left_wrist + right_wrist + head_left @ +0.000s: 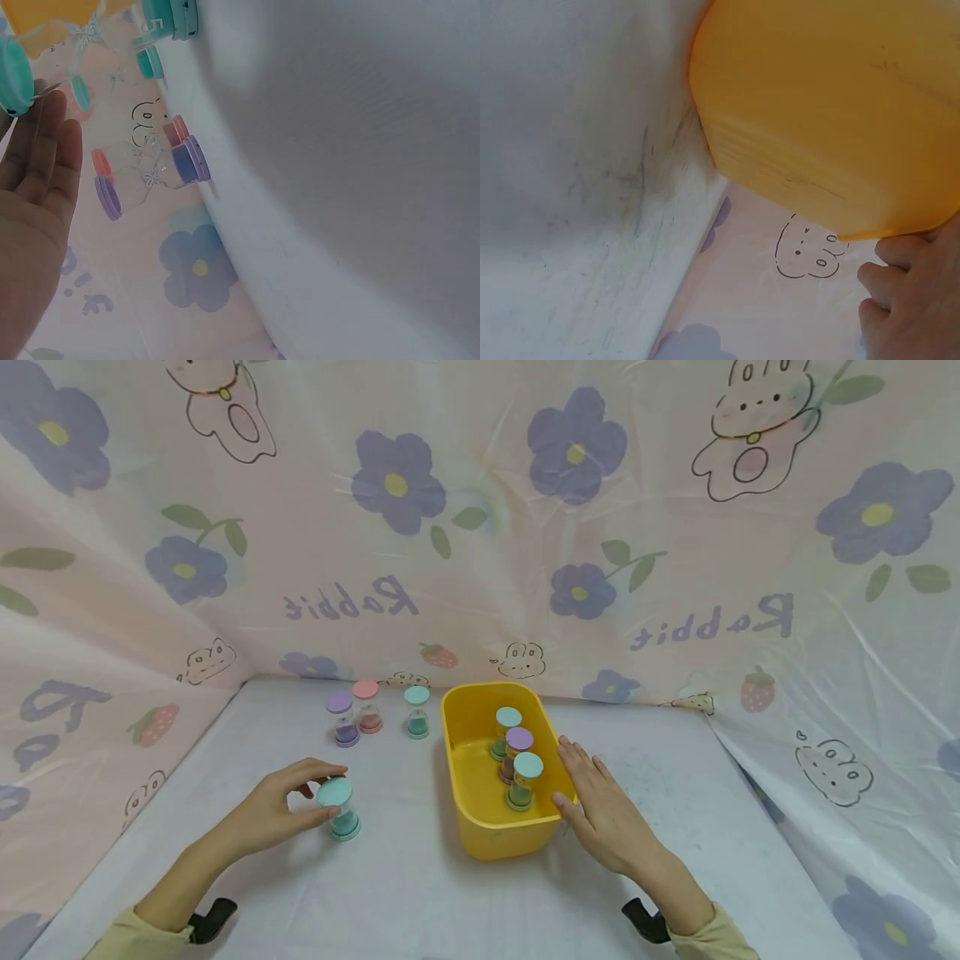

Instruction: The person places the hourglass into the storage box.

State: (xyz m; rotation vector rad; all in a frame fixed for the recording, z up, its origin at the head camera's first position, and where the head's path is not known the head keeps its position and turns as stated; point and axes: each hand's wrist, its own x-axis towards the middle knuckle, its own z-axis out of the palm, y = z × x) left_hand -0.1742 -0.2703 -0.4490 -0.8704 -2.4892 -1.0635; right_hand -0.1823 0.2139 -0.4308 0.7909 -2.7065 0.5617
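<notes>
My left hand (281, 806) pinches the teal cap of a sand timer (343, 814) between thumb and fingers, and the timer stands nearly upright at the white table. In the left wrist view that timer (86, 34) shows clear glass between two teal ends. The right hand (611, 814) rests with its fingers extended along the right rim of a yellow bin (468, 789), thumb at the edge. Inside the bin, toward its right side, stand a teal-capped timer (508, 718), a purple-capped timer (519, 741) and a nearer teal-capped timer (527, 767).
Behind the left hand stand a purple timer (341, 714), a pink timer (367, 702) and another teal timer (417, 710). A patterned cloth (480, 585) rises along the back and sides of the white table (405, 910).
</notes>
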